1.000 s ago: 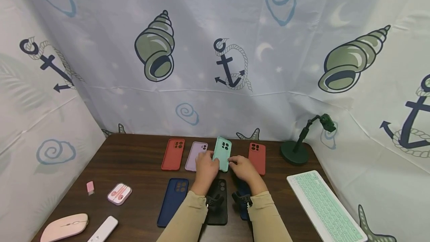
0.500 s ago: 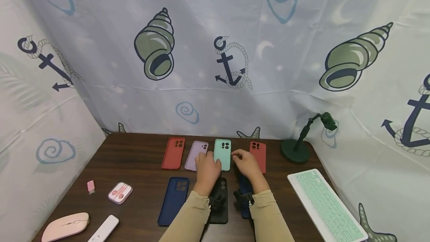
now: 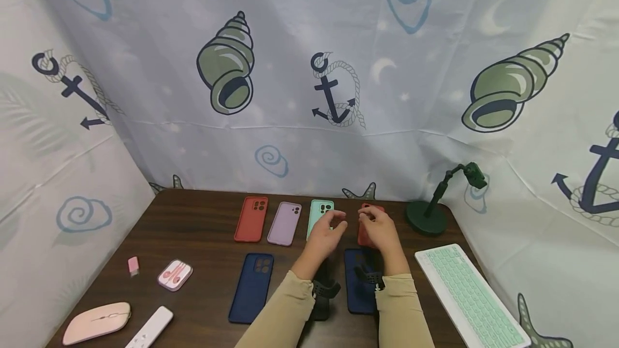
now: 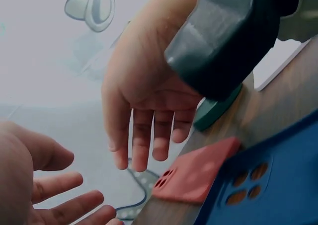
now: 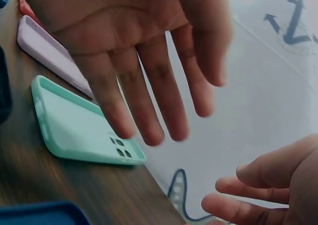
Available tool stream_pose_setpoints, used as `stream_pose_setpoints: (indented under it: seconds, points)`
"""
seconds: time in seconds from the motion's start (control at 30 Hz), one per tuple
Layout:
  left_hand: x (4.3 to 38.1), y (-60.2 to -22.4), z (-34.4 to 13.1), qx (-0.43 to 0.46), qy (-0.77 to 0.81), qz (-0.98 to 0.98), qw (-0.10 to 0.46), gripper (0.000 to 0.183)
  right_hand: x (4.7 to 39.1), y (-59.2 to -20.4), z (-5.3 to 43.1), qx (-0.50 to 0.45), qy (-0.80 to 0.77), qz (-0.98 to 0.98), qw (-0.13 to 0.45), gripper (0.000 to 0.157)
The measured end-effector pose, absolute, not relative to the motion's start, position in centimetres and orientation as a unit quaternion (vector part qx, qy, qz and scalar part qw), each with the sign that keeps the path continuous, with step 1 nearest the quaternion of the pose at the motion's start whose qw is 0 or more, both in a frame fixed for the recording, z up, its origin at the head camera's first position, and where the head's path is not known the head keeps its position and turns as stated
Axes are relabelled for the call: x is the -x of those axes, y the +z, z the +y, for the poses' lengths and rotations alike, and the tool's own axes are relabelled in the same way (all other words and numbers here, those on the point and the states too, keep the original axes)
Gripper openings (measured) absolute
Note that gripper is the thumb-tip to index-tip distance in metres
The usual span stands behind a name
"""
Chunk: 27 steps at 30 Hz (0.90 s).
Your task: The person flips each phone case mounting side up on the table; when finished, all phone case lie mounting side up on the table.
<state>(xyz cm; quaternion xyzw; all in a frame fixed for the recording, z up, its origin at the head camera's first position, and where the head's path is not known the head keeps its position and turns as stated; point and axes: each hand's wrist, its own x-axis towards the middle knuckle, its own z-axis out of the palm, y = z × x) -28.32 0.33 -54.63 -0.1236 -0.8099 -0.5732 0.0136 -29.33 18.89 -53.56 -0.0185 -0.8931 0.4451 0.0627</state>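
Both hands hover above the table's far half, holding nothing. My left hand [image 3: 328, 236] is in front of the mint green phone case [image 3: 317, 214], covering part of it; its thumb and fingers are apart in the left wrist view. My right hand [image 3: 383, 232] overlaps the right-hand red phone case [image 3: 365, 236], fingers loosely bent. In the left wrist view its fingers hang above that red case. The mint case lies with its hollow side up in the right wrist view. Below the hands are a black phone case [image 3: 320, 313], mostly hidden by the left wrist, and a blue phone case [image 3: 360, 289].
A red case [image 3: 251, 219], a lilac case [image 3: 285, 223] and another blue case [image 3: 251, 288] lie left. Further left are an earphone box [image 3: 175, 275], pink USB stick [image 3: 133, 266], mouse [image 3: 96, 323] and white remote [image 3: 151, 327]. A green lamp [image 3: 426, 218] and keyboard [image 3: 471, 294] stand right.
The mint case was tilted between both hands, then lay flat in the back row. Both hands have since left it and shifted right, the right one over the red case.
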Motion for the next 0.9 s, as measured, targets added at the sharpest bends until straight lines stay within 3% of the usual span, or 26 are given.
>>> stream_pose_setpoints:
  seconds: [0.53,0.73,0.9]
  points:
    - [29.8,-55.9,4.9,0.156,-0.613,-0.773,-0.053,0.045,29.3,-55.3,24.2,0.115,0.448,-0.886,0.027,0.047]
    - [29.9,-57.5,5.4,0.160,-0.606,-0.775,-0.081,0.054,29.4,-56.1,24.4,0.131,0.431,-0.893,0.013,0.052]
    - [29.2,-59.5,5.1,0.172,-0.585,-0.788,-0.079,0.051,29.9,-57.8,23.6,0.155,0.449,-0.880,0.022,0.050]
